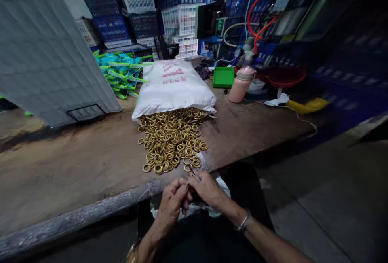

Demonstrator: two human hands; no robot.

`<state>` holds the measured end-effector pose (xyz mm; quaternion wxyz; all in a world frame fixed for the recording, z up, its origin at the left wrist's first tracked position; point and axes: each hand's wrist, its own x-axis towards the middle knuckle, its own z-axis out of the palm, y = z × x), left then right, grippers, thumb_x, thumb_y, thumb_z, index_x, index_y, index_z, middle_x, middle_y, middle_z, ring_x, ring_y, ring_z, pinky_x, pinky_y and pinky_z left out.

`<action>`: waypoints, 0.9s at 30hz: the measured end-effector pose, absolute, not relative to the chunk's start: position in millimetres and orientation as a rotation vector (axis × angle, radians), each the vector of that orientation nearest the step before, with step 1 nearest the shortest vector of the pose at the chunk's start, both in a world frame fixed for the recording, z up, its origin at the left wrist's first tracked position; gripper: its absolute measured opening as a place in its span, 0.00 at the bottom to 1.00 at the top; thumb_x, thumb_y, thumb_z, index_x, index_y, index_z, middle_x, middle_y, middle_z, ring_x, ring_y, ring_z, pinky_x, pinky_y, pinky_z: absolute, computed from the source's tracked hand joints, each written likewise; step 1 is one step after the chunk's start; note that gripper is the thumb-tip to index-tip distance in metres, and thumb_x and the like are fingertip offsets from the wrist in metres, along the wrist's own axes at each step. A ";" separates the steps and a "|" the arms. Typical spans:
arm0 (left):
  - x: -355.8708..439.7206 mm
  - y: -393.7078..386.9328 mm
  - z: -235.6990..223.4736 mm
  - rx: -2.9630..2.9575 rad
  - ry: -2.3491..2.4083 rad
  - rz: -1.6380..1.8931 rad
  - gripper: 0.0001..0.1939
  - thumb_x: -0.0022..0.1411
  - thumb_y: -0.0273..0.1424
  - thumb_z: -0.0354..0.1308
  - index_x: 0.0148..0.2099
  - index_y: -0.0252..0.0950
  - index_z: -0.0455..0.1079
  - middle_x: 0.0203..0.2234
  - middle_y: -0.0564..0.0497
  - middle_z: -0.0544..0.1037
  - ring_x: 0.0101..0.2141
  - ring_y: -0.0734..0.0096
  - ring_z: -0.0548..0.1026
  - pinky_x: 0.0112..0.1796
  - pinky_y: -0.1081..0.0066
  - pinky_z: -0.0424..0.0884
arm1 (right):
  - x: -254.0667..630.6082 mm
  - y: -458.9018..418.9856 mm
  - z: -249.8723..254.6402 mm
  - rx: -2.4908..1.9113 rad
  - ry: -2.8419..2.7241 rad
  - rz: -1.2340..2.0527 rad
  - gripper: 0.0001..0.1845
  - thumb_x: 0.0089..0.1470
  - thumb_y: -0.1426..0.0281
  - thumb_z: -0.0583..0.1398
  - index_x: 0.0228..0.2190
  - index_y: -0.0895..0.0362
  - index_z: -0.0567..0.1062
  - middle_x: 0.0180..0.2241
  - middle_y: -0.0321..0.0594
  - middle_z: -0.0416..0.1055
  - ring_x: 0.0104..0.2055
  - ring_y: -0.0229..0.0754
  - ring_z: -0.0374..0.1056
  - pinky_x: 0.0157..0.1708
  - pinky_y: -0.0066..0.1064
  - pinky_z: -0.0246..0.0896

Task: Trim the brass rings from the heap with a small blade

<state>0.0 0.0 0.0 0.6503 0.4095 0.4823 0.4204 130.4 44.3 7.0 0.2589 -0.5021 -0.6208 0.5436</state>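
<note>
My left hand point(172, 201) is closed, with thumb and fingertips pinched together just over the table's front edge. What it pinches, if anything, is hidden. Against it, my right hand point(209, 189) is closed around a thin metal tool point(196, 177), whose dark narrow end sticks out toward the table; its exact kind does not show. Right in front of both hands lies a heap of brass-coloured rings point(169, 141), spilling from the mouth of a white woven sack point(176, 87) with red print. Pale cloth or plastic point(223, 186) lies below my hands.
A tall grey panel point(60, 52) stands on the wooden table point(100, 153) at left. Turquoise and neon-green pieces point(121, 73) are piled behind it. At right are a green tray point(223, 77), a pink bottle point(241, 85) and red hoses point(257, 4). Stacked crates point(178, 20) line the back.
</note>
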 end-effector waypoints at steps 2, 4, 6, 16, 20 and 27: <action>1.1 -0.2 2.1 0.879 1.082 0.974 0.16 0.57 0.41 0.52 0.26 0.34 0.61 0.13 0.59 0.63 0.12 0.84 0.57 0.15 0.80 0.55 | 131.3 43.0 8.4 -1.362 -1.659 1.516 0.14 0.51 0.62 0.50 0.21 0.58 0.63 0.17 0.32 0.61 0.21 0.31 0.55 0.20 0.22 0.49; 2.3 -0.7 3.5 0.826 1.061 0.998 0.16 0.56 0.41 0.53 0.26 0.34 0.61 0.14 0.59 0.64 0.13 0.84 0.57 0.15 0.80 0.55 | 132.0 42.2 8.6 -1.363 -1.633 1.551 0.15 0.51 0.62 0.51 0.21 0.58 0.63 0.17 0.31 0.60 0.19 0.31 0.53 0.19 0.22 0.48; 3.7 -1.6 4.4 0.764 1.025 1.037 0.15 0.55 0.41 0.54 0.27 0.34 0.61 0.17 0.58 0.65 0.13 0.85 0.56 0.15 0.80 0.54 | 132.6 42.3 7.0 -1.362 -1.601 1.589 0.15 0.52 0.61 0.50 0.21 0.58 0.64 0.16 0.31 0.60 0.18 0.31 0.52 0.18 0.22 0.47; 9.7 -1.7 9.1 0.730 1.108 1.114 0.17 0.51 0.43 0.58 0.28 0.34 0.61 0.16 0.59 0.65 0.13 0.85 0.57 0.14 0.80 0.54 | 138.0 37.7 6.0 -1.372 -2.068 1.081 0.07 0.48 0.73 0.50 0.21 0.56 0.63 0.19 0.34 0.64 0.23 0.34 0.58 0.24 0.24 0.48; 9.0 -1.3 8.6 0.767 1.174 1.118 0.18 0.50 0.44 0.58 0.27 0.34 0.60 0.15 0.59 0.66 0.12 0.86 0.57 0.14 0.81 0.54 | 136.0 32.7 10.1 -1.434 -2.301 0.896 0.09 0.42 0.79 0.50 0.27 0.57 0.66 0.23 0.37 0.68 0.25 0.37 0.62 0.25 0.25 0.46; 8.8 -14.8 24.7 0.804 1.062 1.030 0.16 0.53 0.42 0.57 0.29 0.33 0.63 0.14 0.58 0.66 0.13 0.84 0.59 0.14 0.81 0.57 | 154.9 44.0 10.3 -1.658 -2.361 0.575 0.13 0.45 0.80 0.49 0.33 0.58 0.67 0.25 0.40 0.71 0.25 0.39 0.65 0.25 0.27 0.45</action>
